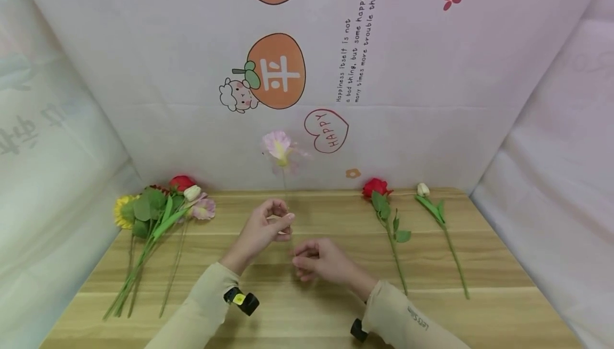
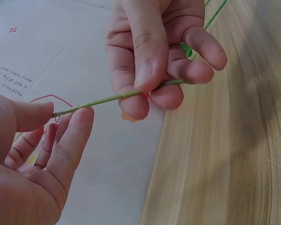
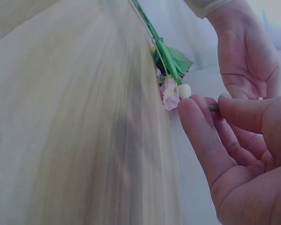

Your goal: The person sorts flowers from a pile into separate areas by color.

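A pale pink artificial flower (image 1: 279, 146) with a yellowish centre stands upright above the table, its thin green stem (image 2: 105, 100) running down to both hands. My left hand (image 1: 261, 229) pinches the stem between thumb and fingers. Lower down, my right hand (image 1: 326, 264) pinches it near the bottom end, with the thumb pressed over the stem in the left wrist view. A short tip of stem shows past the right fingers. In the right wrist view most of the stem is hidden by the hands.
On the wooden table (image 1: 268, 311), a pile at left holds a yellow sunflower (image 1: 123, 211), red rose (image 1: 181, 183), white tulip (image 1: 192, 193) and pink flower (image 1: 203, 208). At right lie another red rose (image 1: 376, 188) and white tulip (image 1: 422, 189). Printed cloth (image 1: 408, 141) hangs behind.
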`<state>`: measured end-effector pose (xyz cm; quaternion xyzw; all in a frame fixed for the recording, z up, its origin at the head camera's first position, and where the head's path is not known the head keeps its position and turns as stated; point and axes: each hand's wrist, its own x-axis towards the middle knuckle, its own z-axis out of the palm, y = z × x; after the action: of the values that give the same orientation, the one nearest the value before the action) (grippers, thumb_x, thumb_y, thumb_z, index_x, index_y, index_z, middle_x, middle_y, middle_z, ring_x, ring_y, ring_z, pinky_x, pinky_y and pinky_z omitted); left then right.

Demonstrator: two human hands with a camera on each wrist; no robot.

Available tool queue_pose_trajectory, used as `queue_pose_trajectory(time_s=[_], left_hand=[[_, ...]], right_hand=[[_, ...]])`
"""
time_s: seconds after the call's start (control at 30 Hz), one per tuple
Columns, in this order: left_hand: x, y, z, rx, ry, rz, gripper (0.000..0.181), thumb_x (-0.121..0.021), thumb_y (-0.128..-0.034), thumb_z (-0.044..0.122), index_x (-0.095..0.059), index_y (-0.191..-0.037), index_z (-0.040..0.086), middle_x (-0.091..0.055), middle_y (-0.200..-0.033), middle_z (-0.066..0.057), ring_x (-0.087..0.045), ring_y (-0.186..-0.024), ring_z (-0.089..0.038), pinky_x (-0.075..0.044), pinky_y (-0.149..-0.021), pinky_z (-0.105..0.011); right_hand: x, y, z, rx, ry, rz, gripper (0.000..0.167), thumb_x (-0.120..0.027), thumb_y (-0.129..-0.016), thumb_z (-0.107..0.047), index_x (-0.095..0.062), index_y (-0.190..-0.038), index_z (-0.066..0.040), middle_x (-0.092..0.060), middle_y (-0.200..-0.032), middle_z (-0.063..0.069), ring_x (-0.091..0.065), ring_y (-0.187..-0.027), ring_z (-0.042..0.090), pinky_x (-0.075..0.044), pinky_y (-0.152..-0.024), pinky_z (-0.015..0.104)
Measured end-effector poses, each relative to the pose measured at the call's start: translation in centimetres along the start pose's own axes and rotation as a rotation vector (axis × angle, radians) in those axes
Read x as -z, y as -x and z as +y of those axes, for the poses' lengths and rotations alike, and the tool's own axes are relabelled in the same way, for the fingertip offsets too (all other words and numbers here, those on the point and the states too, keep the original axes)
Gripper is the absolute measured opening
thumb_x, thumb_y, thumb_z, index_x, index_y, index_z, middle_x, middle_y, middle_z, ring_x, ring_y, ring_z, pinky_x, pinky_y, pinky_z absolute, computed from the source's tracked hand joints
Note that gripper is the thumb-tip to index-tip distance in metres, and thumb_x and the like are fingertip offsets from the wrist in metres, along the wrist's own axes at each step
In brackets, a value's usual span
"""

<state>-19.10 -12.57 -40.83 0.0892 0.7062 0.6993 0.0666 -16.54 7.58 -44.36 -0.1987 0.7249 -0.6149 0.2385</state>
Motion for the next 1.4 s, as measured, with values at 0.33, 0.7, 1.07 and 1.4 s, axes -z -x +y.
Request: queue_pose_trajectory(time_s=[0.33,0.7,1.07,1.4], left_hand=[[-0.1,-0.4,0.2,-0.020,-0.022,0.024,0.027,-0.065,-0.1016,0.018,-0.063,-0.124,0.004,-0.061,-0.108,-0.017,-0.067,-0.086,-0.033,-0.063,-0.071,-0.039],[-0.9,-1.0,0.3,-0.035,-0.009,0.037,0.032,-0.067,-0.0999,0.014,-0.064,-0.129,0.001,-0.062,-0.107,-0.013,-0.068,-0.081,-0.030,-0.063,-0.073,-0.036],[-1.4,-1.3,-0.1,-0.032,-0.012,0.039,0.036,-0.070,-0.0978,0.012,-0.064,-0.131,0.001,-0.067,-0.103,-0.011,-0.069,-0.082,-0.028,-0.063,-0.072,-0.033],[0.1,-0.1,-1.1,-0.038,-0.090,-0.016,0.039,-0.067,-0.1000,0.014,-0.059,-0.135,-0.002,-0.063,-0.113,-0.022,-0.067,-0.098,-0.040,-0.061,-0.082,-0.044]], right_hand=[[-0.1,0.7,0.0,0.033,0.053,-0.017,0.022,-0.067,-0.098,-0.006,-0.068,-0.114,0.009,-0.069,-0.093,0.029,-0.072,-0.078,0.034,-0.062,-0.073,0.052],[0.1,1.0,-0.4,0.028,-0.019,0.024,0.017,-0.068,-0.098,-0.007,-0.067,-0.110,0.005,-0.070,-0.096,0.025,-0.072,-0.080,0.032,-0.063,-0.072,0.046],[-0.2,0.6,-0.2,0.061,-0.022,0.124,0.029,-0.069,-0.097,-0.005,-0.058,-0.122,0.006,-0.065,-0.104,0.013,-0.069,-0.084,0.037,-0.063,-0.071,0.040],[1.1,1.8,0.7,0.044,-0.033,0.168,0.034,-0.069,-0.096,-0.001,-0.056,-0.124,0.012,-0.064,-0.104,0.015,-0.069,-0.085,0.030,-0.063,-0.073,0.041]])
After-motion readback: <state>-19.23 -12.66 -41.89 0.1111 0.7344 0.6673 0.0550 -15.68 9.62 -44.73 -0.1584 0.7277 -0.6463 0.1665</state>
